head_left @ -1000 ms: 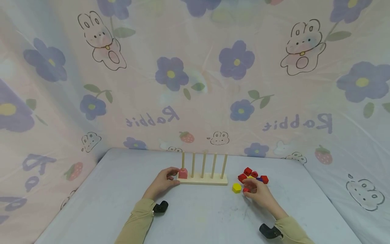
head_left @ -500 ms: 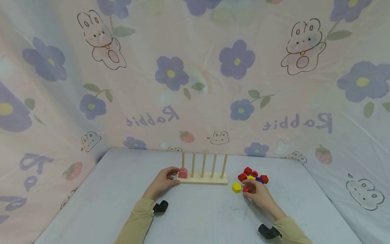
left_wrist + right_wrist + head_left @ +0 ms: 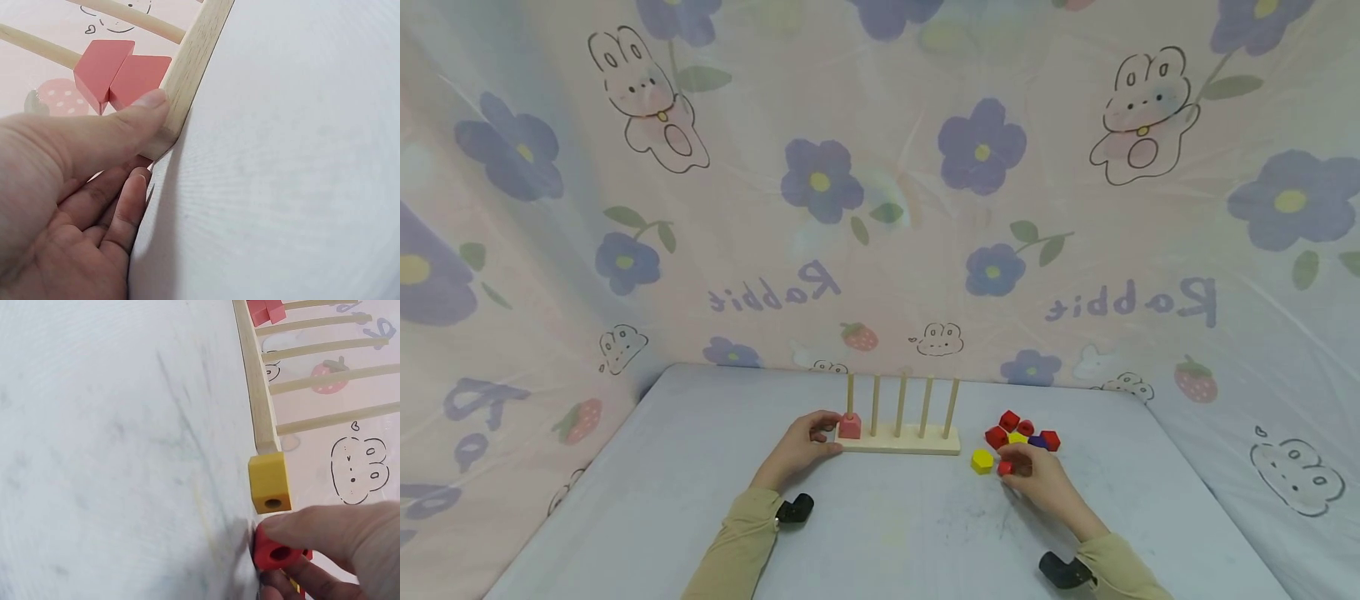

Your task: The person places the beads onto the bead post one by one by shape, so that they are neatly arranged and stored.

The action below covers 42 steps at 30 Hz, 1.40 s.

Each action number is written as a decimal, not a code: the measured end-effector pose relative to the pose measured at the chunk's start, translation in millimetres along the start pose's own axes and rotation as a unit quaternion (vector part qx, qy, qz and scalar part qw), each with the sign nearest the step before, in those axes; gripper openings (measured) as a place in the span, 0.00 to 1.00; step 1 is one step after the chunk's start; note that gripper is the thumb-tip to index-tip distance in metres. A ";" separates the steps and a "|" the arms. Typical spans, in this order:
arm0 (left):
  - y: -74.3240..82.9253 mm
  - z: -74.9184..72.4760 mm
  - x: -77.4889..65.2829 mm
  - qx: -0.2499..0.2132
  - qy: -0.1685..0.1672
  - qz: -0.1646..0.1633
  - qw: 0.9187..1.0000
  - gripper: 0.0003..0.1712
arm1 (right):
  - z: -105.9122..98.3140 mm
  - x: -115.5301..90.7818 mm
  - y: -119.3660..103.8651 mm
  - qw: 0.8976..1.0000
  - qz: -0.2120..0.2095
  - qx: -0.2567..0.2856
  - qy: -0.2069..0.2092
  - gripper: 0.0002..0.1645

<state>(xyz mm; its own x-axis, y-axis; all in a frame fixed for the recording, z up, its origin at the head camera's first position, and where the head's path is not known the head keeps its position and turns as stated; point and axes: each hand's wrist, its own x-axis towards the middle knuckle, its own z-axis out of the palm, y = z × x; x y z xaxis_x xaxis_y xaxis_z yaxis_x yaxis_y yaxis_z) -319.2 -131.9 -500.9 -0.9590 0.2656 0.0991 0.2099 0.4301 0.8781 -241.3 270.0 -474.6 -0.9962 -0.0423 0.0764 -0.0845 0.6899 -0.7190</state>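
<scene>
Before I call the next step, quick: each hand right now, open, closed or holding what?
Left hand: closed, holding the rack by its left end.
Right hand: closed, pinching a red bead.

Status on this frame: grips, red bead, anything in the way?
Left grip holds peg rack. Right grip pinches red bead, off the pegs. Yellow bead between red bead and peg rack.

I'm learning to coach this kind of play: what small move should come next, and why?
Probably lift the red block toward one of the four bare pegs. The right grip already pinches it, its hole shows, and the left grip holds the stand by its end.
</scene>
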 end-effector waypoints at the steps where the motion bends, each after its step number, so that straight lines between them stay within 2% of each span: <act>1: -0.4 0.1 0.0 0.000 -0.001 0.002 1.000 0.28 | -0.3 -0.2 0.1 1.000 0.000 -0.001 0.000 0.22; 14: -1.2 0.4 -0.6 0.004 -0.001 0.000 1.000 0.28 | -9.3 2.0 -0.6 1.000 -0.007 0.003 -0.007 0.17; 23: -2.6 0.3 -0.1 0.005 -0.002 0.004 1.000 0.28 | -29.7 3.4 -14.2 0.997 -0.062 0.040 0.005 0.17; 32: -2.8 -0.6 -1.1 -0.001 -0.002 0.004 1.000 0.28 | -36.9 12.9 -41.4 0.991 -0.074 0.114 0.011 0.23; 42: -0.8 -1.4 -1.5 -0.003 -0.007 -0.006 1.000 0.29 | -32.9 27.7 -79.1 0.986 -0.101 0.132 0.015 0.23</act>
<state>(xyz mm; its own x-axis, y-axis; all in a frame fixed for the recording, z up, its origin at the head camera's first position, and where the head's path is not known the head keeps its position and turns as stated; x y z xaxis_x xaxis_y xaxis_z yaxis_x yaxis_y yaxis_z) -318.2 -133.9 -501.1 -0.9585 0.2731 0.0815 0.1970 0.4278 0.8821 -261.4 238.1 -392.9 -0.9578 -0.1343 0.2540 -0.2873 0.4574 -0.8416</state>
